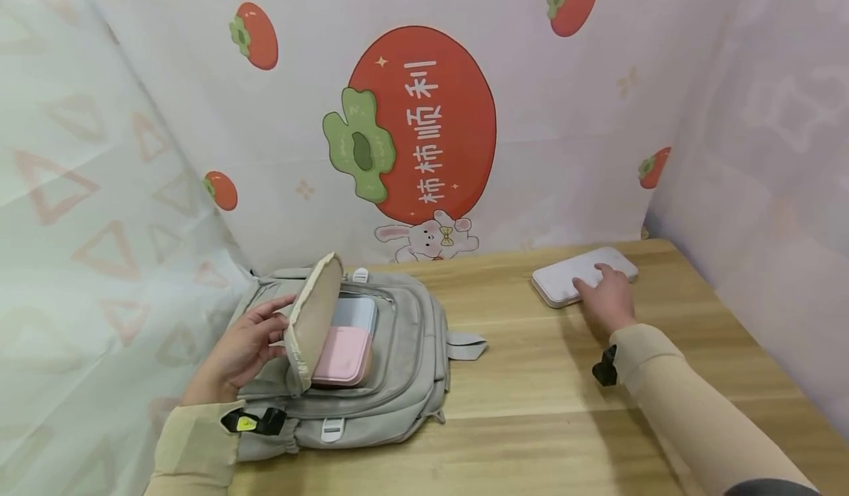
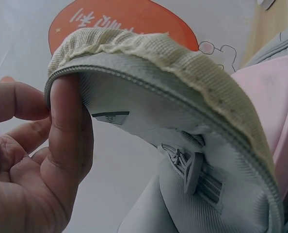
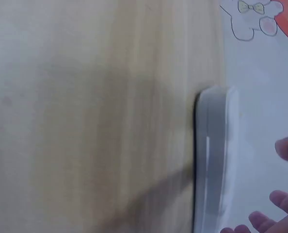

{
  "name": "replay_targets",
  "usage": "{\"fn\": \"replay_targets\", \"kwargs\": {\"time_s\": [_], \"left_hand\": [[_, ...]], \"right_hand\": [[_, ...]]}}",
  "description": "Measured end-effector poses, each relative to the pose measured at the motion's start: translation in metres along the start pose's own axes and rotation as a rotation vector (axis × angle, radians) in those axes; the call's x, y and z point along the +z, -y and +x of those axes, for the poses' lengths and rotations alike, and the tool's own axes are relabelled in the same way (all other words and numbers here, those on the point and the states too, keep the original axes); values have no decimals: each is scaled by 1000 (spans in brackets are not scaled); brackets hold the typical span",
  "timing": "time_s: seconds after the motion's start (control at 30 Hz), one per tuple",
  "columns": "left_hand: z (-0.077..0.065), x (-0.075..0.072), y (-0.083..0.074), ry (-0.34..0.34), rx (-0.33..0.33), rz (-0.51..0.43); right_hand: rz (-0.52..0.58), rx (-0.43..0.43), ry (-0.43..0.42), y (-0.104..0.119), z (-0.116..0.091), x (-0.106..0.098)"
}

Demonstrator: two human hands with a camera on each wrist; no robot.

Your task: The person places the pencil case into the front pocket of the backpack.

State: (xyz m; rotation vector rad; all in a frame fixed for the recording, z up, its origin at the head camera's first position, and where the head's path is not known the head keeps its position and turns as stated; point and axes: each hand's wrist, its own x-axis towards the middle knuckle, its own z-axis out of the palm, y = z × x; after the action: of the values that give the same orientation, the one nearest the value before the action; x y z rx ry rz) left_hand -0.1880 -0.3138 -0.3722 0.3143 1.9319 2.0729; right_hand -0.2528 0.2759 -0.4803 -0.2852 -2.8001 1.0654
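A grey backpack (image 1: pixel 388 424) lies on the table at the left, its front pocket unzipped. My left hand (image 1: pixel 248 345) pinches the edge of the pocket's flap (image 1: pixel 312 323) and holds it raised. In the left wrist view, the thumb and fingers (image 2: pixel 65 116) grip the zippered rim. Inside the pocket sit a pink case (image 1: pixel 341 352) and a light blue case (image 1: pixel 358 310). Toward the back right, my right hand (image 1: pixel 609 301) hovers over a flat white case (image 1: pixel 556 281), fingers spread. In the right wrist view, a gap shows between fingertips and the case.
The wooden table (image 1: pixel 511 437) extends to the right of the backpack. A grey strap (image 1: pixel 466 346) sticks out from the bag's right side. A printed cloth (image 1: pixel 557 113) with persimmon drawings hangs behind the table, and pale cloths hang on both sides.
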Motion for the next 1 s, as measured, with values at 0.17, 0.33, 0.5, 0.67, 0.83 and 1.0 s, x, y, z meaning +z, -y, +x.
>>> {"fn": "replay_targets", "kwargs": {"time_s": [0.17, 0.33, 0.5, 0.67, 0.83, 1.0], "left_hand": [[-2, 3, 3, -8, -31, 18], [-4, 4, 4, -1, -32, 33], [-3, 2, 2, 3, -8, 37], [-3, 0, 0, 9, -2, 20], [-4, 0, -1, -3, -9, 20], [-5, 1, -2, -18, -14, 24]], "right_hand": [[-130, -41, 94, -6, 4, 4], [-216, -13, 185, -15, 2, 9], [-277, -41, 182, -13, 0, 10], [-330, -73, 184, -5, -4, 7], [-351, -46, 204, 4, -8, 3], [-365, -25, 243, 8, -9, 1]]}}
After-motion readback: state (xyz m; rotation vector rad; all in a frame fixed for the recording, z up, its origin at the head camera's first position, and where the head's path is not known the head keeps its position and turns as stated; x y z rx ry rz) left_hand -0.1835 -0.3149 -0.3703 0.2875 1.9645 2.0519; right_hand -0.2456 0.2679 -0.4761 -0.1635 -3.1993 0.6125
